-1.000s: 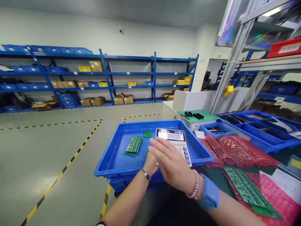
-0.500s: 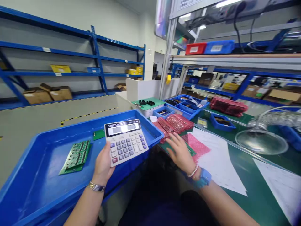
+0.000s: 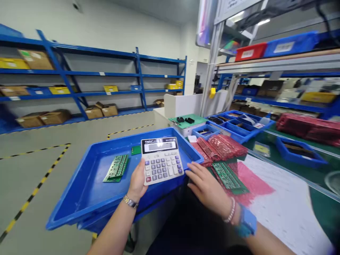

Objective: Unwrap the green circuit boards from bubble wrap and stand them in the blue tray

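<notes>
A white calculator (image 3: pixel 162 161) with grey, purple and red keys is gripped at its left edge by my left hand (image 3: pixel 138 180), tilted up over the near right side of a large blue tray (image 3: pixel 87 177). My right hand (image 3: pixel 208 187) is beside the calculator's right edge, fingers stretched out and holding nothing. Inside the tray lie a stack of green circuit boards (image 3: pixel 117 168) and a small green board (image 3: pixel 136 150). Right of my right hand, another green circuit board (image 3: pixel 228 177) rests on pink bubble wrap (image 3: pixel 256 184) on the workbench.
Pink bubble-wrapped packs (image 3: pixel 220 145) lie behind the loose board. Blue divided bins (image 3: pixel 239 127) and a small blue bin (image 3: pixel 300 152) stand farther back. White paper (image 3: pixel 284 198) covers part of the green bench. Blue shelving (image 3: pixel 106 73) lines the far wall.
The view has turned left, so the scene shifts right. My right hand has come closer to the calculator, uncovering the circuit board on the bench. My left hand still holds the calculator.
</notes>
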A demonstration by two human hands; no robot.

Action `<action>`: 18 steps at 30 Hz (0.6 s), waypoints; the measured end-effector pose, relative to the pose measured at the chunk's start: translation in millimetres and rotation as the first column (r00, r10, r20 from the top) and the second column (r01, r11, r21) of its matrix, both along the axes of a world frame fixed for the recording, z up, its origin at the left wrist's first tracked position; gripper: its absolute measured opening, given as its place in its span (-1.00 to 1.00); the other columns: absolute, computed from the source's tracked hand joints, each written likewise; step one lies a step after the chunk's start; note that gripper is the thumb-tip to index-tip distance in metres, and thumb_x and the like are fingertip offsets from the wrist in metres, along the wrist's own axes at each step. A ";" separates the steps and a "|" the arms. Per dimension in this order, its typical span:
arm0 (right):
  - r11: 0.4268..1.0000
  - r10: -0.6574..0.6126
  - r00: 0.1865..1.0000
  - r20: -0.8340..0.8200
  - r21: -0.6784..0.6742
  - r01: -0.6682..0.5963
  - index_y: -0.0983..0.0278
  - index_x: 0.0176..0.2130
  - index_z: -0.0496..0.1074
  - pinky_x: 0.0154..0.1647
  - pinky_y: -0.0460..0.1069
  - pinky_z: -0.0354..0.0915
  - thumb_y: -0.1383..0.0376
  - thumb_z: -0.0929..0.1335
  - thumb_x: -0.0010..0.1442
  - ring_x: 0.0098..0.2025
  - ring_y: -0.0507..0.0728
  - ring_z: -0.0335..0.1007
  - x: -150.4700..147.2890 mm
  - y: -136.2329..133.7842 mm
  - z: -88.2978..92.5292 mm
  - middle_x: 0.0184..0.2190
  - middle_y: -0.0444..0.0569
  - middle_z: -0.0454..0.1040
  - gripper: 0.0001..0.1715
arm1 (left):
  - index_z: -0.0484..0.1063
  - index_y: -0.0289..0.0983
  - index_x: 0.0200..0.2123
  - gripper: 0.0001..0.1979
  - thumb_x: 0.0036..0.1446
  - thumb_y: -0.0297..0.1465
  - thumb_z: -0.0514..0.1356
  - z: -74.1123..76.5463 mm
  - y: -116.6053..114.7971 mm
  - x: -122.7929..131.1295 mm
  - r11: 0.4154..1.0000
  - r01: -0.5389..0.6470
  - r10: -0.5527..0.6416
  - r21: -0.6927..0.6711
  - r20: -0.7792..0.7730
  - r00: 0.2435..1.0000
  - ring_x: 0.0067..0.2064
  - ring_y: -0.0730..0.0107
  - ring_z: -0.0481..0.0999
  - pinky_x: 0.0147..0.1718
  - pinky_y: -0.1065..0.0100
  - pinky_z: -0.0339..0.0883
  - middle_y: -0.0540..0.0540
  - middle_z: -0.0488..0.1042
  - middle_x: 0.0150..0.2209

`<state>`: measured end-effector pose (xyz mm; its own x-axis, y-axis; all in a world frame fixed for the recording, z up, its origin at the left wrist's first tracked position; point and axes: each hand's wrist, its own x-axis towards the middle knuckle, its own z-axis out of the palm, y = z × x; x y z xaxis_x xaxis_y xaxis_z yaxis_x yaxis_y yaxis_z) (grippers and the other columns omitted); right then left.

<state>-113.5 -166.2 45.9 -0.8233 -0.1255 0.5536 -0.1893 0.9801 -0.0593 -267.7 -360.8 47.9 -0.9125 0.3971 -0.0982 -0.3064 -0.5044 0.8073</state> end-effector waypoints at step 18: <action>0.960 0.234 0.960 -0.156 -0.120 -0.253 0.34 0.03 0.21 0.04 0.21 0.17 0.29 0.29 0.15 0.14 0.28 0.08 -55.7 -73.9 1.2 0.04 0.02 0.35 -0.55 | 0.34 -0.30 -0.01 -0.58 0.11 -0.20 0.12 -4.3 -0.4 5.9 0.999 -0.035 0.036 0.024 -0.033 0.999 -0.03 0.20 0.44 -0.02 0.25 0.29 -0.18 0.47 -0.07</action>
